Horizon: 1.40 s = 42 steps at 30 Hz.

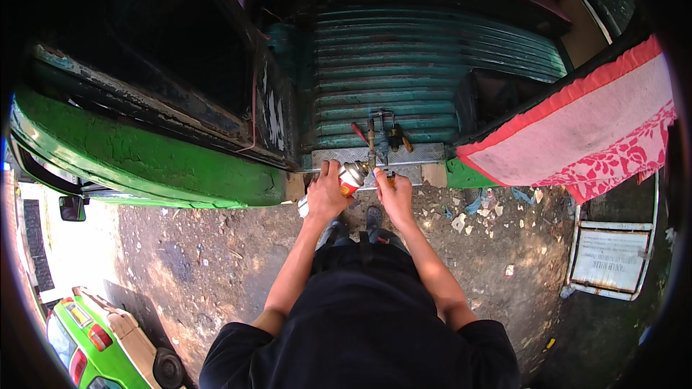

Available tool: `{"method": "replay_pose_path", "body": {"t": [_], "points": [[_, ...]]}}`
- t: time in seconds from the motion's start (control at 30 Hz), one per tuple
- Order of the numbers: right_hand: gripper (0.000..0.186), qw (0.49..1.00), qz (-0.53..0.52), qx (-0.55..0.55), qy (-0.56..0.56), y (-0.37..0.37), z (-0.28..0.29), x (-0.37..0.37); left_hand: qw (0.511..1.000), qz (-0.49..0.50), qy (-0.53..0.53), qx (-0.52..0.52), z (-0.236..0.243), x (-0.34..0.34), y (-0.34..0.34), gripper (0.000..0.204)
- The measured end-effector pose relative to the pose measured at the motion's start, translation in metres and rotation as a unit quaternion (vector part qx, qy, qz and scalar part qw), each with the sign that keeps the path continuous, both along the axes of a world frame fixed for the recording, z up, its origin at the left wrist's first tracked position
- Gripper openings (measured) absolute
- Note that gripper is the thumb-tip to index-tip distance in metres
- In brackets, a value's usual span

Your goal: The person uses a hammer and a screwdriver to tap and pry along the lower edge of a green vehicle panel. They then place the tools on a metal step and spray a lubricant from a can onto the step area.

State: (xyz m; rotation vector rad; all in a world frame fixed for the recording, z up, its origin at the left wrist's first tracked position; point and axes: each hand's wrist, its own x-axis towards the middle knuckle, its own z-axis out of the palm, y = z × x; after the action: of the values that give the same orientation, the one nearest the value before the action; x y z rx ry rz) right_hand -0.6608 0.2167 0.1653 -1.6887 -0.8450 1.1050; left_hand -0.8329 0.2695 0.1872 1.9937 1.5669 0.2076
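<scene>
My left hand [328, 191] is wrapped around a white gas canister [303, 207] with a red and yellow label, tilted toward the right. A brass torch head [371, 156] is fitted on its top, with the nozzle pointing away from me. Close beside the torch head, my right hand [396, 198] has its fingers closed; what they grip is too small to make out. Just beyond lie a red-handled tool [357, 131], an orange-handled tool [407, 145] and a metal tool with a crossbar [383, 114].
A ribbed teal vehicle floor [382, 72] lies ahead, behind a metal sill plate [430, 151]. Green bodywork [151, 155] runs left; a pink patterned cloth [577, 130] hangs right. Debris [461, 222] litters the ground. A white metal-framed sign [613, 259] stands right, a green car [97, 342] lower left.
</scene>
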Motion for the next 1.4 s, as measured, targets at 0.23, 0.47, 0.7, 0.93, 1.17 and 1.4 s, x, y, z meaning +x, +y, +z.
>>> {"method": "replay_pose_path", "body": {"t": [0.23,0.47,0.7,0.93,1.17,1.4], "points": [[0.036,0.967,-0.053,-0.045,0.247,0.003,0.011,0.0,1.0,0.005,0.004,-0.003,0.0,0.004,0.001,0.082],[0.038,0.94,-0.066,-0.074,0.326,0.008,0.014,0.001,1.0,0.021,-0.013,0.017,-0.004,0.005,0.001,0.082],[0.042,0.989,0.036,0.063,-0.13,0.01,0.003,0.008,0.999,0.029,-0.016,0.014,-0.005,0.004,0.002,0.083],[0.044,0.996,0.05,0.0,-0.073,0.008,0.014,0.006,0.999,0.021,-0.016,0.026,-0.003,0.002,0.001,0.084],[0.038,0.962,-0.036,-0.057,0.263,0.005,0.02,0.003,0.999,0.016,-0.015,0.024,-0.006,0.003,0.0,0.082],[0.038,0.929,-0.047,-0.077,0.36,0.005,0.02,0.005,1.0,0.017,-0.012,0.023,-0.004,0.004,-0.001,0.082]]}}
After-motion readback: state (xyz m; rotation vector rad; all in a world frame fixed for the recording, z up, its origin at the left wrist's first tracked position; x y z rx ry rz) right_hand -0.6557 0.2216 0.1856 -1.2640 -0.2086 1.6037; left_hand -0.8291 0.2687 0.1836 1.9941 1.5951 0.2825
